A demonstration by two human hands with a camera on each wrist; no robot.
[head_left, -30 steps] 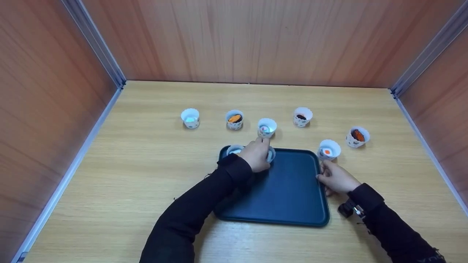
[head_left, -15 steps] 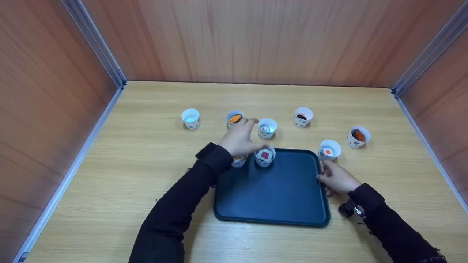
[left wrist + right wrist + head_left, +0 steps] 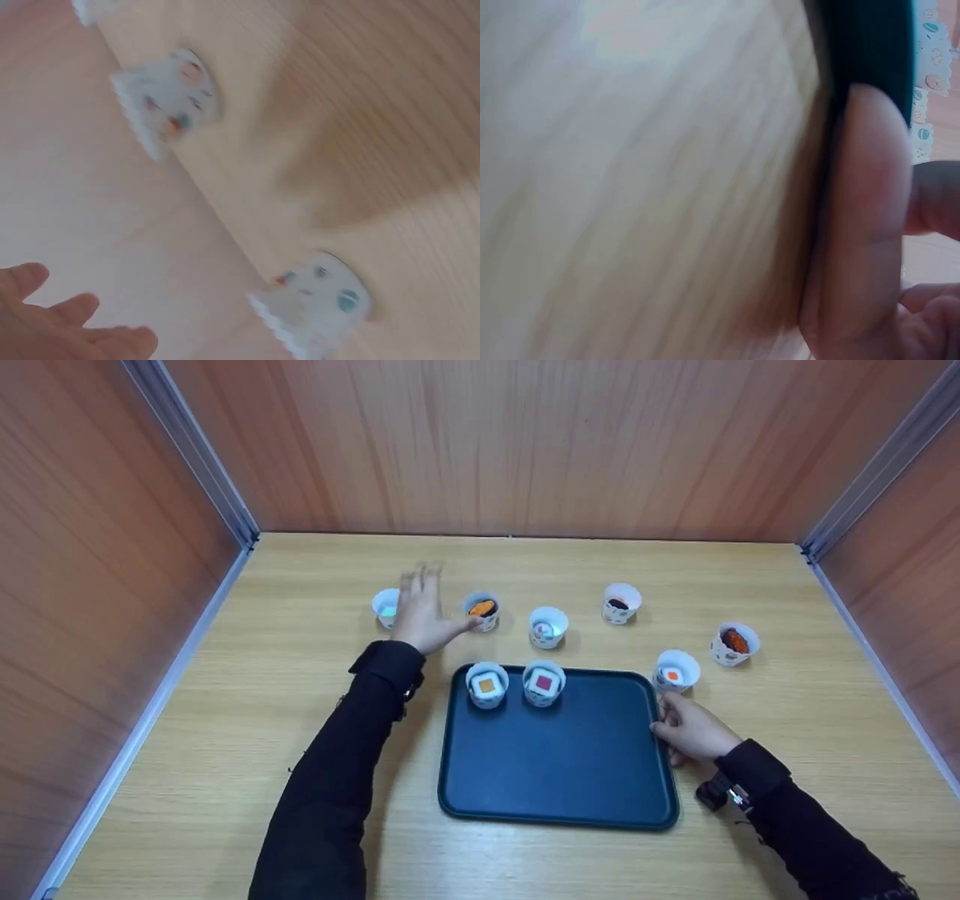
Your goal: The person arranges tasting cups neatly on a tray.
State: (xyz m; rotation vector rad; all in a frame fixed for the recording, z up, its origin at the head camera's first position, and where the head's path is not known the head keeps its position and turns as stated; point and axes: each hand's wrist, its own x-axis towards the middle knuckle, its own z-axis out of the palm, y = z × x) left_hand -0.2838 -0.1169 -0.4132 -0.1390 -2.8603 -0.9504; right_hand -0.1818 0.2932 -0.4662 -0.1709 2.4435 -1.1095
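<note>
My left hand [image 3: 425,619] hovers with spread fingers between two small paper cups at the back left. The leftmost cup [image 3: 385,606] is partly hidden behind it and shows something pale green inside. Near my thumb is the other cup [image 3: 486,616], with an orange and dark piece in it. At the dark tray's [image 3: 559,757] right edge, my right hand [image 3: 691,727] grips the rim between thumb and curled fingers. Two cups stand along the tray's far edge: one cup [image 3: 487,694] has an orange-centred white square, its neighbour [image 3: 543,690] a magenta-centred one.
Beyond the tray stands a cup [image 3: 547,634] with a pale piece inside. Farther right are a cup [image 3: 620,611] with a dark piece, a cup [image 3: 733,651] with a reddish-brown piece, and a cup [image 3: 673,679] close by my right hand. Wooden panels [image 3: 510,450] wall the table.
My left hand has let go of the magenta-centred cup on the tray and moved left and back, fingers spreading, toward the leftmost cup. My right hand has stayed at the tray's edge.
</note>
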